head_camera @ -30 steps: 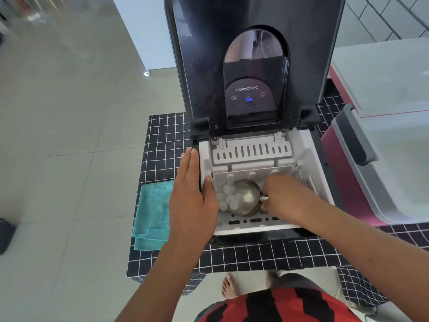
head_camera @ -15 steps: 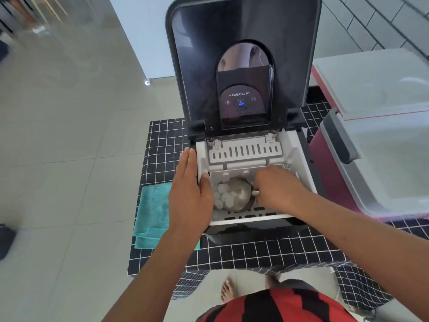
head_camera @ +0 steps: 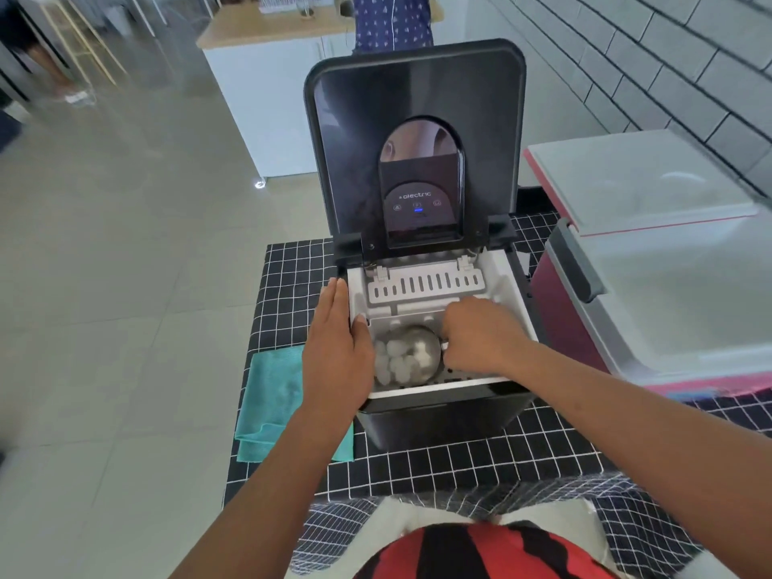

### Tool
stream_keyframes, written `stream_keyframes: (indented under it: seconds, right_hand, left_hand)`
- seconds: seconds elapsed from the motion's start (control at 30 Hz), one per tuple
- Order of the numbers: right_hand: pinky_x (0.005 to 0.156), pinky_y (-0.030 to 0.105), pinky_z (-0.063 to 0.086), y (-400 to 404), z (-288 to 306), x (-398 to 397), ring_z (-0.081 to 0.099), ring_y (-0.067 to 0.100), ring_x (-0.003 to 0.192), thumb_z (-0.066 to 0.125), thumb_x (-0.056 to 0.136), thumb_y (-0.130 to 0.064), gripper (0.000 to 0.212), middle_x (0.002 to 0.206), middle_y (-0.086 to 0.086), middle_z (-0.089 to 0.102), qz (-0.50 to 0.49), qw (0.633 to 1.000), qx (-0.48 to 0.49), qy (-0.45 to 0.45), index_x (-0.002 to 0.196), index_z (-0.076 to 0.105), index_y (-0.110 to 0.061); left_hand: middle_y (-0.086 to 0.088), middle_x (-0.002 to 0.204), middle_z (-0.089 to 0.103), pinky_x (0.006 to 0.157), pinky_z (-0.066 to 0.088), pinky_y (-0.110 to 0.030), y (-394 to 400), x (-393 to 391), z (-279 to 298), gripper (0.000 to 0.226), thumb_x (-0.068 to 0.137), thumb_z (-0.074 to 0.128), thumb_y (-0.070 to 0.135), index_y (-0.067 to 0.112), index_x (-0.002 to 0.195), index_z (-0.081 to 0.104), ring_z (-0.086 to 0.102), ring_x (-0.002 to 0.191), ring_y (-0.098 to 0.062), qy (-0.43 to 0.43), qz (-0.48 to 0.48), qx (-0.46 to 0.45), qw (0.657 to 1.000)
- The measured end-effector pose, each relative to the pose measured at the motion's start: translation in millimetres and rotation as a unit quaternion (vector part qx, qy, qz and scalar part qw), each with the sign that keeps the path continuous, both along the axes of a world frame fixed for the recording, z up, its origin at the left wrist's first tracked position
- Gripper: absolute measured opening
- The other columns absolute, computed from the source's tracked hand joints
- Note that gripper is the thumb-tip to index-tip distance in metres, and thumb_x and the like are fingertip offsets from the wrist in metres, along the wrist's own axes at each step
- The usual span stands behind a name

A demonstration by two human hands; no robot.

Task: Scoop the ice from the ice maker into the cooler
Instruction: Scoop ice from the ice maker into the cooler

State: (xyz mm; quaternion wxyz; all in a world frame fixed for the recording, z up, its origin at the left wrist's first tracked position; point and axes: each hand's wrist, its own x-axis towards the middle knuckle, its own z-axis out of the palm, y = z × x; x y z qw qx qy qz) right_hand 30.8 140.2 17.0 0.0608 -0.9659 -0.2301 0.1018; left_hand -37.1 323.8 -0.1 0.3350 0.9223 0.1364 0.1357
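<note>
Nearest me, my left hand (head_camera: 336, 353) lies flat with fingers together and pressed along the left wall of the ice maker (head_camera: 422, 328), thumb hooked over its rim, steadying it on the checked desk (head_camera: 417, 461). Just right of that hand, inside the ice maker's white bin, my right hand (head_camera: 480, 334) is curled shut around the handle of the metal scoop (head_camera: 417, 353); the handle itself is hidden in my fist. The scoop's bowl sits low in the bin, loaded with pale ice (head_camera: 397, 361), and more pieces lie loose beside it toward the left wall. Its long axis runs roughly left to right across the bin, the bowl pointing left toward my steadying hand and the handle toward the right. The cooler (head_camera: 668, 286) stands open, right of the ice maker and apart from it, with the ice maker's right wall and a strip of desk between. I judge the risk lies in that carry: the heaped pieces look rounded and wet, so a tilt of the bowl, or a knock on the rim, could roll them onto the desk. Behind the bin the ice maker's lid (head_camera: 413, 131) stands upright, and a high lift could clip it.
</note>
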Motion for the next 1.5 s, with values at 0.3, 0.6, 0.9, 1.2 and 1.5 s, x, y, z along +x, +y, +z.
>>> stream_keyframes:
  seconds: [0.3, 0.6, 0.9, 1.2, 1.5]
  right_hand:
    - [0.041, 0.019, 0.026, -7, 13, -5, 0.038, 0.014, 0.041, 0.044, 0.049, -0.021, 0.012, 0.045, -0.001, 0.038, 0.011, 1.0, 0.012, -0.021, 0.045, 0.035, -0.015]
    - [0.044, 0.021, 0.022, -27, 22, -7, 0.024, 0.016, 0.046, 0.052, 0.052, -0.013, 0.026, 0.042, 0.0, 0.02, -0.029, 0.994, 0.101, 0.0, 0.04, 0.029, -0.013]
    - [0.042, 0.022, 0.023, -35, 21, -19, 0.023, 0.014, 0.042, 0.058, 0.055, -0.011, 0.031, 0.039, -0.004, 0.022, -0.052, 0.989, 0.137, -0.012, 0.037, 0.032, -0.013]
    - [0.045, 0.018, 0.025, -64, 45, -14, 0.022, 0.009, 0.039, 0.067, 0.059, -0.011, 0.036, 0.04, -0.005, 0.025, -0.091, 0.972, 0.215, -0.032, 0.037, 0.038, -0.015]
    - [0.054, 0.032, 0.016, -139, 69, -3, 0.012, 0.014, 0.055, 0.067, 0.052, -0.008, 0.043, 0.046, -0.004, 0.015, -0.14, 0.966, 0.21, -0.064, 0.043, 0.026, -0.015]
  left_hand:
    - [0.006, 0.158, 0.03, 0.113, 0.015, -0.018, -1, -4, 2, 0.048, 0.104, 0.035, 0.015, 0.016, 0.151, 0.034, 0.023, 0.146, -0.006, -0.027, 0.006, -0.01, 1.0]
    - [0.006, 0.156, 0.035, 0.113, 0.016, -0.019, -2, -4, 0, 0.046, 0.103, 0.035, 0.013, 0.016, 0.149, 0.039, 0.027, 0.144, -0.008, -0.042, 0.021, -0.023, 0.999]
    - [0.006, 0.155, 0.038, 0.111, 0.017, -0.018, -3, -5, 1, 0.045, 0.103, 0.035, 0.013, 0.018, 0.148, 0.041, 0.03, 0.143, -0.009, -0.043, 0.031, -0.033, 0.998]
    - [0.004, 0.16, 0.027, 0.117, 0.024, -0.033, -6, -3, 15, 0.051, 0.099, 0.042, 0.011, 0.016, 0.149, 0.038, 0.023, 0.147, -0.014, -0.016, -0.015, 0.036, 0.999]
    - [0.006, 0.157, 0.033, 0.116, 0.017, -0.025, -74, 32, 56, 0.053, 0.097, 0.051, 0.018, 0.018, 0.149, 0.039, 0.026, 0.145, -0.009, -0.058, -0.093, -0.007, 0.994]
